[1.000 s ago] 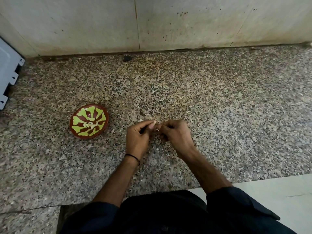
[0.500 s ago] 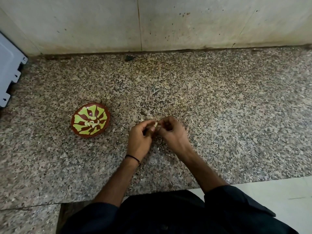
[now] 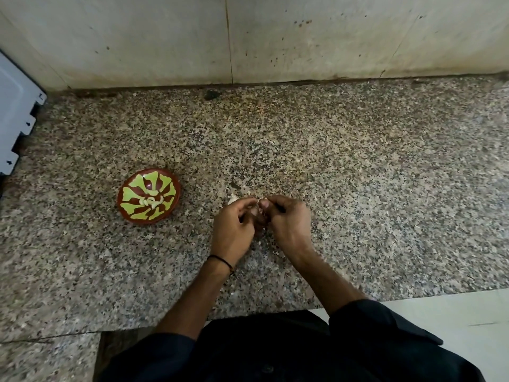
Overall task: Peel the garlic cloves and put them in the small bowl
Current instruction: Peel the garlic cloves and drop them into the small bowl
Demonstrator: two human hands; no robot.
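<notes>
A small red bowl (image 3: pixel 125 201) with a green leaf pattern sits on the speckled granite counter (image 3: pixel 358 175), left of my hands. Several pale peeled cloves (image 3: pixel 151 200) lie in its middle. My left hand (image 3: pixel 232 230) and my right hand (image 3: pixel 289 226) meet fingertip to fingertip above the counter and pinch a small garlic clove (image 3: pixel 260 207) between them. The clove is mostly hidden by my fingers. A pale piece of garlic or skin (image 3: pixel 232 199) lies on the counter just beyond my left fingertips.
A stained tiled wall (image 3: pixel 248 37) rises behind the counter. A white plastic appliance edge (image 3: pixel 16 122) stands at the far left. The counter's front edge runs under my forearms, and a pale floor (image 3: pixel 468 326) shows at lower right.
My hands stay joined on the clove; the fingers have shifted a little as they work at it. The bowl has not moved.
</notes>
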